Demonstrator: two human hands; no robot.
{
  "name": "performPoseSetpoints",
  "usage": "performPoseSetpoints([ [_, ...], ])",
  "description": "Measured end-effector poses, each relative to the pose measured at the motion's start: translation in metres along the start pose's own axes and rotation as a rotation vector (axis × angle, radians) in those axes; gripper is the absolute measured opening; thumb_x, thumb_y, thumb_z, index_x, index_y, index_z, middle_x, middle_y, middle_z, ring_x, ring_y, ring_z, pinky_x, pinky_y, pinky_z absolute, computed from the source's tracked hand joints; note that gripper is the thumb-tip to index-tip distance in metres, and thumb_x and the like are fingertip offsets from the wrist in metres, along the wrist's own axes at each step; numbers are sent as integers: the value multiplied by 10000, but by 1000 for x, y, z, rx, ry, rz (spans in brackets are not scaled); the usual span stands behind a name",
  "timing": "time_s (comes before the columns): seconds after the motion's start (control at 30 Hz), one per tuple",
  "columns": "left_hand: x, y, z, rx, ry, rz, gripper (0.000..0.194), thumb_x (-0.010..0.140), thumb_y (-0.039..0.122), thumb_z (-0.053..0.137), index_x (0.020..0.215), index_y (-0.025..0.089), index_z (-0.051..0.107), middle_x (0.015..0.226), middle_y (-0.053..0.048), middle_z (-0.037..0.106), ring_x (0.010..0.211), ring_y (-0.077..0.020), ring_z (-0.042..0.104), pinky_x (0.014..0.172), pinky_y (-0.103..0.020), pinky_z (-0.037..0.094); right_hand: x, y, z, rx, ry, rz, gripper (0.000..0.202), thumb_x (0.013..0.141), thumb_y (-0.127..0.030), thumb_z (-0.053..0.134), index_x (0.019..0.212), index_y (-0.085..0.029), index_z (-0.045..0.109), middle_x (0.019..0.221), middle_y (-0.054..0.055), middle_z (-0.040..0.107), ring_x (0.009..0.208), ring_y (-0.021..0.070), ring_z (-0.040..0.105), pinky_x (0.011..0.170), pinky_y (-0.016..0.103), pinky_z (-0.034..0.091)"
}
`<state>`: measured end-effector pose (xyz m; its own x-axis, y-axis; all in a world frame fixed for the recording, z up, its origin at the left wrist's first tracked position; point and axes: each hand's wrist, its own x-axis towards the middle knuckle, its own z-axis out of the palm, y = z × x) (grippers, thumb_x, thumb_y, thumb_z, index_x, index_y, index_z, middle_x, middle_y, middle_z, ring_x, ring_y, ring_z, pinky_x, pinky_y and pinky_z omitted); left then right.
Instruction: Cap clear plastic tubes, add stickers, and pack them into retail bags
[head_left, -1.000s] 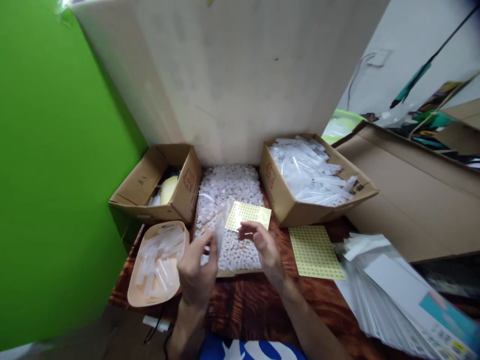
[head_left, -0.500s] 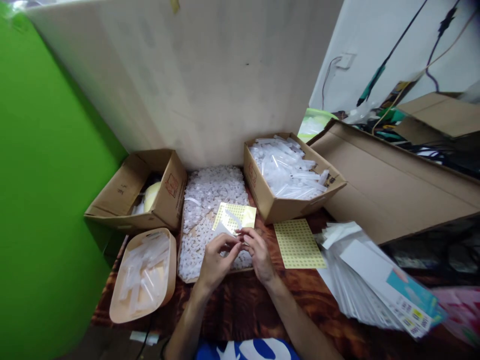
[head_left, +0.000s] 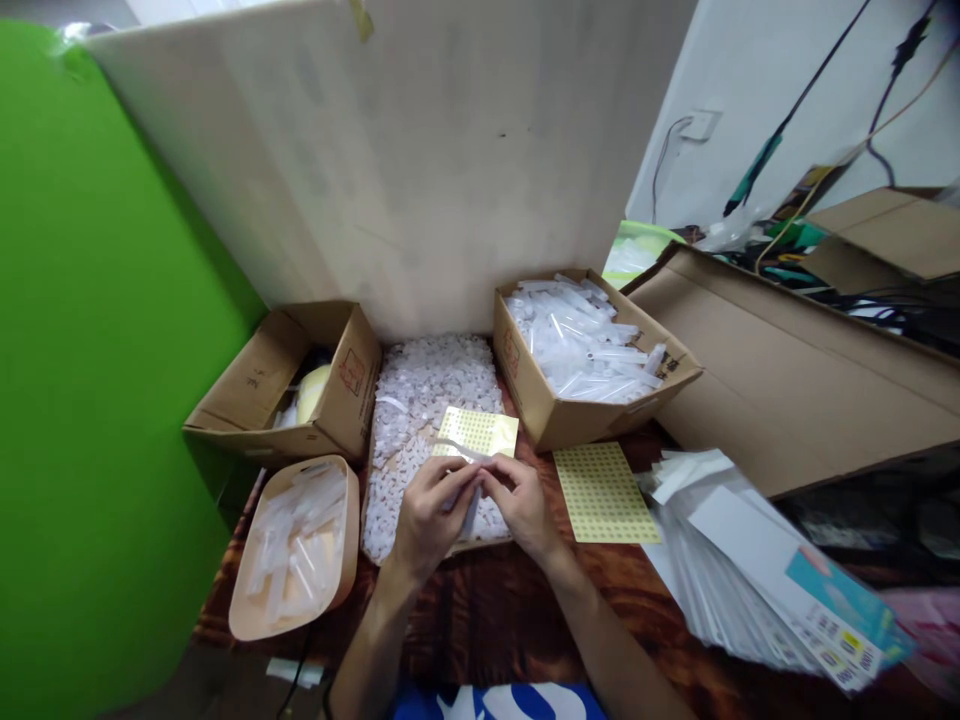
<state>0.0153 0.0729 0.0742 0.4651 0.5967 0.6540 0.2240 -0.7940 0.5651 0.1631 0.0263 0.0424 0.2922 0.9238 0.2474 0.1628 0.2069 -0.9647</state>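
My left hand (head_left: 433,510) and my right hand (head_left: 523,505) meet over the front of a shallow tray, with fingertips pinched together. Between them is a thin translucent plastic strip (head_left: 459,449), whose upper end sticks out above the fingers; a pale part also shows below the left fingers. Its full shape is hidden by the hands. Just behind the hands, a yellow sheet of small round stickers (head_left: 480,428) rests on many small white plastic pieces (head_left: 431,375) that fill the tray. A second sticker sheet (head_left: 607,492) lies on the table to the right.
Clear plastic sleeves fill a cardboard box (head_left: 529,410) at back right. Another cardboard box (head_left: 349,375) stands at back left. A beige tub (head_left: 349,540) with translucent strips sits front left. Printed plastic packets (head_left: 750,570) fan out at right, beside a large cardboard flap (head_left: 795,390).
My hands have drawn closer together, and the strip has turned and now pokes out above the fingertips. The whole view has shifted slightly.
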Motion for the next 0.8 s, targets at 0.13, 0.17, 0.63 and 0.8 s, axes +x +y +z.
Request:
performPoseSetpoints([
  [0.13,13,5,-6,31,-18,90,185,916,165,662,1070,236,737,889,-49,698,836,-158,658,772,-300,561,-5,-25,-8,-232,-82,-195,205,923,-174,563,722,-193,595,702,14,586,675,175,556,623,283,405],
  [0.17,14,6,-7,25,-19,97,165,912,168,669,1046,234,740,871,-44,696,820,-155,656,759,-293,559,-6,-28,-9,-265,-94,-217,209,926,-153,547,723,-196,580,706,15,578,678,176,556,624,285,402],
  [0.63,17,7,-26,118,-131,195,139,950,168,606,1047,208,696,905,-59,711,829,-158,678,760,-278,557,-9,-29,1,-334,-57,-338,234,977,-180,514,754,-207,577,713,31,570,681,187,559,621,297,417],
  [0.8,19,8,-24,157,-104,214,142,952,123,553,991,190,673,889,-71,697,819,-165,668,743,-278,548,-9,-32,2,-299,-83,-356,227,994,-200,523,785,-213,611,720,33,587,691,189,569,635,300,419],
])
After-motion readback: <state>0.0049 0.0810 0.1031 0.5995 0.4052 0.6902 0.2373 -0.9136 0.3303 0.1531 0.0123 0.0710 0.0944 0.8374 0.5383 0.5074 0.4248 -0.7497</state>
